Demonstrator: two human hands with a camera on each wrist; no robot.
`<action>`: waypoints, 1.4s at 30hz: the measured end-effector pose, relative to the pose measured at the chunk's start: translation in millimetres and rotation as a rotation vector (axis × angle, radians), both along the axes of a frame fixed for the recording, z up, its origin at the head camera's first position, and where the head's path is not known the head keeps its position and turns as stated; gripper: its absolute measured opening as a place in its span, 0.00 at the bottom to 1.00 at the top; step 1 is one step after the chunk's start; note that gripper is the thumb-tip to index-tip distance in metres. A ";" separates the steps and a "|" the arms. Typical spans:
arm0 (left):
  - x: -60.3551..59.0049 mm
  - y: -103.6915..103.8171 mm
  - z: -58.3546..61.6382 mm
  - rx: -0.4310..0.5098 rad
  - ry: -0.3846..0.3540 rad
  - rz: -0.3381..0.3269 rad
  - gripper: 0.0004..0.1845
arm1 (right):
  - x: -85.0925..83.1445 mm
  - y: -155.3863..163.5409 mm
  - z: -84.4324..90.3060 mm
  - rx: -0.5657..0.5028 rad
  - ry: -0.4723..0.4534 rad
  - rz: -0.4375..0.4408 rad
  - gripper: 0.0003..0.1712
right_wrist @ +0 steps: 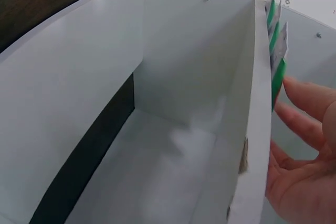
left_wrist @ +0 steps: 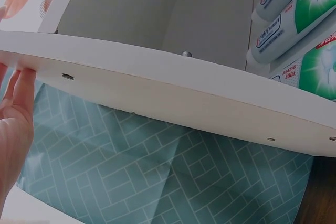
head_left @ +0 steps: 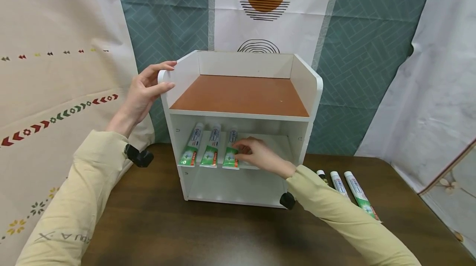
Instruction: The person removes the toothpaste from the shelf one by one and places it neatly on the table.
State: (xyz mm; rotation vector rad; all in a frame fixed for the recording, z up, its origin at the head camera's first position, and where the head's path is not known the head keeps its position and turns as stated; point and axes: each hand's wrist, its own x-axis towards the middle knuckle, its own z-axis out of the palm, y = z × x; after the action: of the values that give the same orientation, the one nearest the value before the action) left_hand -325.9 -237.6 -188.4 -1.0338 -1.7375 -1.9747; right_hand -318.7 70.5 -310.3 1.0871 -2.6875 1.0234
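Observation:
My left hand (head_left: 143, 86) holds the upper left side panel (head_left: 182, 76) of a white shelf unit, with fingers and thumb on either side of it. In the left wrist view, fingertips (left_wrist: 23, 85) lie against the panel's outer face. Three green-and-white toothpaste tubes lie side by side on the middle shelf: a left tube (head_left: 191, 146), a middle tube (head_left: 211, 146) and a right tube (head_left: 229, 152). My right hand (head_left: 258, 154) is at the right tube, fingertips touching its right edge. The right wrist view shows the thumb beside that tube's green end (right_wrist: 279, 80).
More tubes lie on the brown table (head_left: 238, 237) at the right: a green-and-white tube (head_left: 360, 195), another white tube (head_left: 339, 184) and a dark one (head_left: 322, 176), partly behind my right sleeve. The unit has a brown top (head_left: 241, 94) and a lower compartment (head_left: 234, 187).

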 end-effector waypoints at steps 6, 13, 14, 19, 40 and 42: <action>-0.7 0.8 -0.3 0.000 0.011 -0.004 0.17 | -0.2 -9.4 3.1 0.007 -0.062 -0.059 0.20; -0.6 0.7 0.7 -0.003 0.004 0.004 0.17 | 2.9 -21.0 13.1 0.055 -0.132 -0.073 0.22; -0.5 0.7 0.8 -0.005 0.003 0.006 0.17 | 3.3 -22.4 14.2 0.047 -0.151 -0.075 0.22; 0.2 0.6 0.7 0.000 -0.007 0.001 0.17 | 4.0 -27.5 16.1 -0.010 -0.214 -0.101 0.22; 0.3 0.6 1.6 0.011 -0.002 -0.032 0.18 | -1.3 -25.7 12.6 -0.171 -0.386 -0.176 0.19; 0.3 0.2 1.7 0.007 0.001 -0.024 0.18 | -0.5 -25.2 13.7 -0.175 -0.399 -0.181 0.19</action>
State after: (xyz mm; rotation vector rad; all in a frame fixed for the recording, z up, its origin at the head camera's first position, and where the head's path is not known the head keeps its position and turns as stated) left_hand -325.7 -237.4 -186.8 -1.0576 -1.7245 -1.9927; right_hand -319.3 45.3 -296.6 0.6509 -2.8441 1.5430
